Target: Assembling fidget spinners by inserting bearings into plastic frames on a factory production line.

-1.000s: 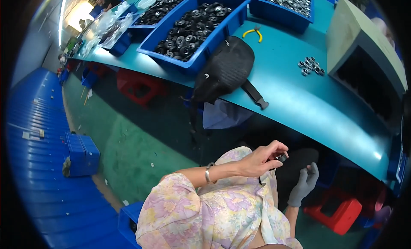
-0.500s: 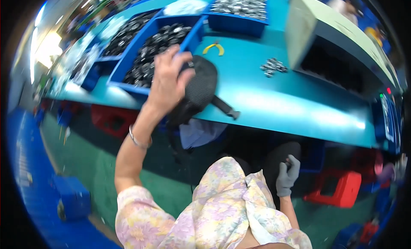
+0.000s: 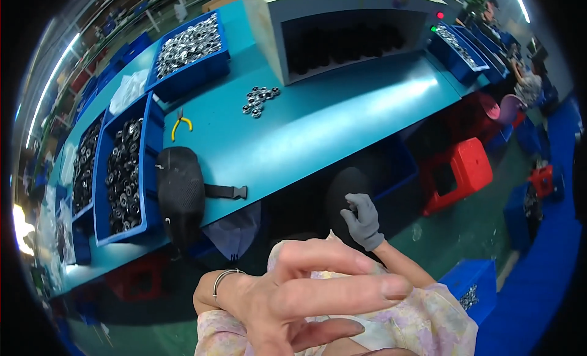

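Note:
My bare left hand [image 3: 312, 295], with a bracelet at the wrist, is raised close in front of my body. Its fingers are stretched and apart, with nothing in them. My right hand [image 3: 363, 221] wears a grey glove with bare fingertips; it hangs low beside a dark round seat [image 3: 351, 185], fingers loosely bent, thumb apart, holding nothing visible. A black mesh bag [image 3: 182, 188] with a buckled strap [image 3: 229, 191] lies at the near table edge, touched by neither hand. Beyond it lie pliers [image 3: 181, 126] with yellow handles and a small heap of shiny round metal parts [image 3: 260, 100].
A blue bin [image 3: 147, 172] of black wheel-like parts stands left on the teal table [image 3: 293, 136]. Farther back is a blue bin [image 3: 208, 65] of shiny parts. A cream box-shaped machine [image 3: 275, 44] has a dark opening. A red stool [image 3: 471, 169] stands at right.
My left hand has left its place over the black bag and come back toward my body. The view has swung to the right. My right hand stays low, fingers bent.

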The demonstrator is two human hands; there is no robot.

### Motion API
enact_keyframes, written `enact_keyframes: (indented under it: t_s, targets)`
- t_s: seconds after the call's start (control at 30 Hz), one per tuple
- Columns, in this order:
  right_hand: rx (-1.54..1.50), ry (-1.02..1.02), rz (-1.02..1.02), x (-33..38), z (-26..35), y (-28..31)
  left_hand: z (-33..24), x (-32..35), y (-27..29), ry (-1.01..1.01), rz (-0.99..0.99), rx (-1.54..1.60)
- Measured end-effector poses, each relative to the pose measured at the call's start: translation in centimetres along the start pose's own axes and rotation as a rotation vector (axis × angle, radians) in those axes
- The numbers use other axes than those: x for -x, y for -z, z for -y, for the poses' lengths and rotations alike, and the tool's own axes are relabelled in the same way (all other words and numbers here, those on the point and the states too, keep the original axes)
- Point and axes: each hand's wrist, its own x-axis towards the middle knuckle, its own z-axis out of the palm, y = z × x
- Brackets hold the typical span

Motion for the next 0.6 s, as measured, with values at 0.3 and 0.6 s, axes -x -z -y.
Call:
enact_keyframes:
  t_s: [0.3, 0.6]
  targets:
    - [-0.031, -0.024, -0.019, 0.6, -0.5, 0.2, -2.4, -2.6, -4.9, 0.126, -0.062, 0.071]
    - [-0.051, -0.020, -0.045, 0.9, -0.9, 0.1, -0.1, -4.2, -9.0, -0.225, -0.270, 0.335]
